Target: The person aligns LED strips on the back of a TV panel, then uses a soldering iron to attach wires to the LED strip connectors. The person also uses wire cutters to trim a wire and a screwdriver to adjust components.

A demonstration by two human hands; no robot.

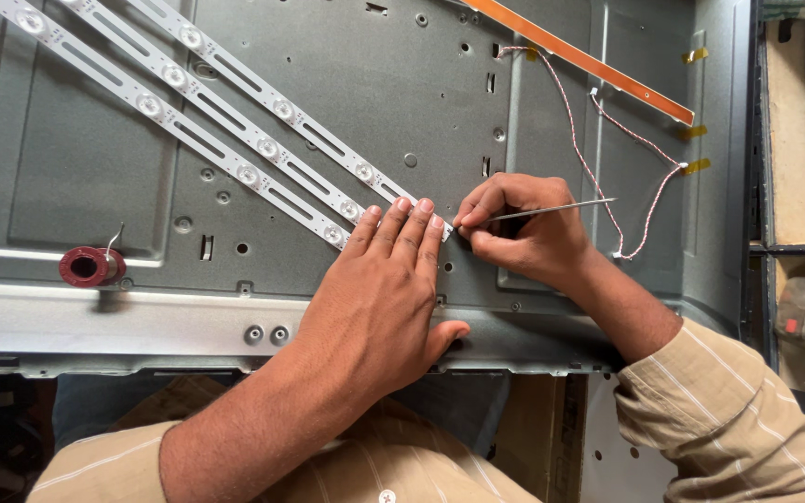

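We are pressing our flat, open left hand [386, 289] on the white LED strip [263, 144] running toward upper left; our right hand [519, 228] is pinching a thin metal tool [556, 210] at its near end.

Single head-worn view, looking almost straight down from above the person's chest onto a grey metal panel [347, 84] lying flat. The camera sits close: both forearms enter from the lower edge, and the hands occupy the centre. The panel's near rim crosses the lower frame; a shelf edge [794, 250] borders the right.
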